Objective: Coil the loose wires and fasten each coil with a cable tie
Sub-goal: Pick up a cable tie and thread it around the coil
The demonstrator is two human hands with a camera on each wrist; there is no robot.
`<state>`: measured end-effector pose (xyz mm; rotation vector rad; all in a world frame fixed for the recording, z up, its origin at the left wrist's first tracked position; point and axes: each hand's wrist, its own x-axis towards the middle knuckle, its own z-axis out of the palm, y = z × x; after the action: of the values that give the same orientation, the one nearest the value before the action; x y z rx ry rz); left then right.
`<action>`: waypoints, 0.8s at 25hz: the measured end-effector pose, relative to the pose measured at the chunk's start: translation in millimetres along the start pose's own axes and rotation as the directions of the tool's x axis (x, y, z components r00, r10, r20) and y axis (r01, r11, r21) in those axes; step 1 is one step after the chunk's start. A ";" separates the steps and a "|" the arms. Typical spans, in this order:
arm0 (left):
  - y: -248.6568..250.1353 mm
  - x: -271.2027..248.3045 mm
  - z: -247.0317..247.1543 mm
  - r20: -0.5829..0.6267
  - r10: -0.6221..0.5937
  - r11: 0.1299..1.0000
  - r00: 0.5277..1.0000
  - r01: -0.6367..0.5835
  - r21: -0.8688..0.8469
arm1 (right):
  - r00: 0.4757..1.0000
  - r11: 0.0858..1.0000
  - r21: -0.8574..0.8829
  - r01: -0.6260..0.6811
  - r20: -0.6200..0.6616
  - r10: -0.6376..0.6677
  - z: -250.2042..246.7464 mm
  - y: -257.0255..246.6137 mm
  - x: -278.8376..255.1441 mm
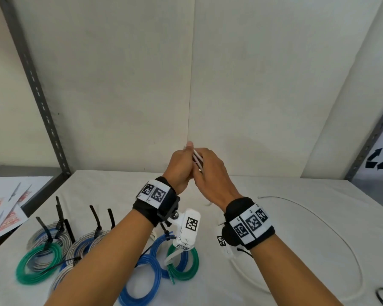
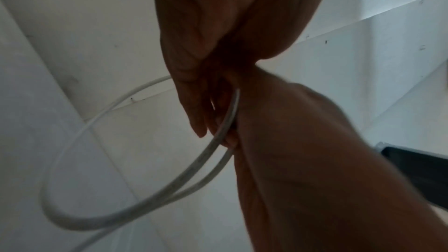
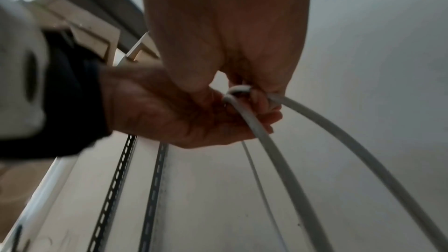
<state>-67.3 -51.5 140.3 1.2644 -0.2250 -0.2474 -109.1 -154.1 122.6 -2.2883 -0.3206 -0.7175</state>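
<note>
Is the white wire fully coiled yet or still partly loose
Partly loose. Both hands hold a few loops of the white wire, while a long tail trails across the table. No cable tie on it is visible.

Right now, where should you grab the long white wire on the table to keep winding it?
Probably grip the white wire on its bare arc right of the right hand, pinching from above: it lies flat on the table there, with nothing touching it.

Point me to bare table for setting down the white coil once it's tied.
Free: the cloth behind the tied coils, toward the wall, and the patch inside the white wire arc at right. Crowded: front left, where green, blue and grey coils overlap. Both hands, left hand and right hand, hold the wire above mid-table.
</note>
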 end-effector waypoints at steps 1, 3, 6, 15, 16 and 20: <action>2.3 -0.4 -2.9 0.018 -0.012 0.992 1.000 0.014 -0.124 | 0.998 0.999 0.017 0.052 -0.031 -0.051 -1.2 2.6 -3.3; 13.5 7.4 -15.3 0.033 -0.046 0.895 0.998 0.056 -0.442 | 0.987 0.988 -0.018 0.151 -0.044 -0.152 -5.2 7.1 -14.3; 42.2 20.3 -50.7 0.041 -0.078 0.637 0.996 0.081 -0.767 | 0.968 0.993 0.111 0.045 0.242 -0.071 -17.5 24.7 -40.5; 74.3 14.8 -96.8 0.048 0.256 0.656 0.965 -0.137 -0.742 | 0.740 0.969 -0.188 -0.163 0.626 0.246 -52.7 54.0 -26.9; 78.8 14.6 -101.6 0.068 0.255 0.669 0.964 -0.126 -0.733 | 0.699 0.956 -0.227 -0.185 0.654 0.290 -50.1 58.8 -29.1; 76.1 -2.8 -90.5 0.226 0.067 0.935 0.972 0.017 -0.354 | 0.815 0.875 -0.291 -0.387 0.335 0.472 -35.4 86.4 -17.2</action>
<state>-38.2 53.1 187.2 0.8713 -0.3819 -0.3981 -101.6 -241.3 85.6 -2.5731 0.1109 -0.0449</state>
